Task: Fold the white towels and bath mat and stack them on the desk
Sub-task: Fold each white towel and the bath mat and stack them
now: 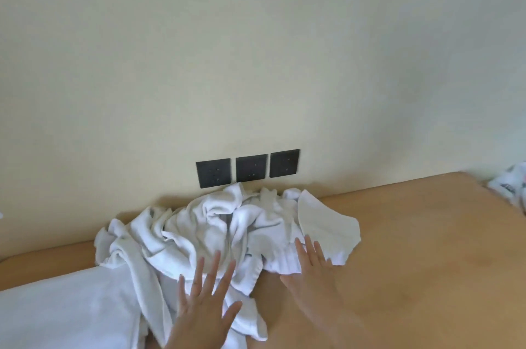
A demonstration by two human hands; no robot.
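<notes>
White towels (216,223): crumpled terry heap, deep folds, lying on the tan wooden desk (412,249) against the wall (256,50). A smoother, flat flap (327,223) lies at the heap's right. A smooth white cloth (57,311) lies flat at near left, touching the heap.

Left hand (203,303): palm down over the heap's near edge, fingers straight and spread, grasping nothing. Right hand (311,269): flat, fingers straight, tips on the towel edge; contact unclear.

Three black square wall plates (250,168) sit just behind the heap.
</notes>
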